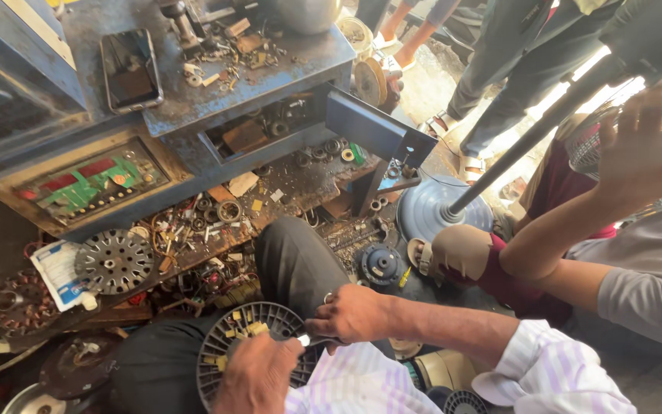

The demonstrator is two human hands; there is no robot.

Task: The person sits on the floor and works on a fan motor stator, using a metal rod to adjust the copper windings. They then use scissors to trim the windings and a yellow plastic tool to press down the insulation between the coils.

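A round dark slotted disc with yellowish bits in its slots lies on my lap, on dark trousers. My left hand is closed around a small tool whose shiny metal tip points toward the disc's right edge. My right hand, with a ring on one finger, curls over the disc's rim right beside that tip. Both of my sleeves are white with purple stripes.
A blue metal bench holds a phone, loose small parts and an open drawer. A silver slotted disc lies at left. A seated person's hand rests on a fan guard above a pedestal fan base. People stand behind.
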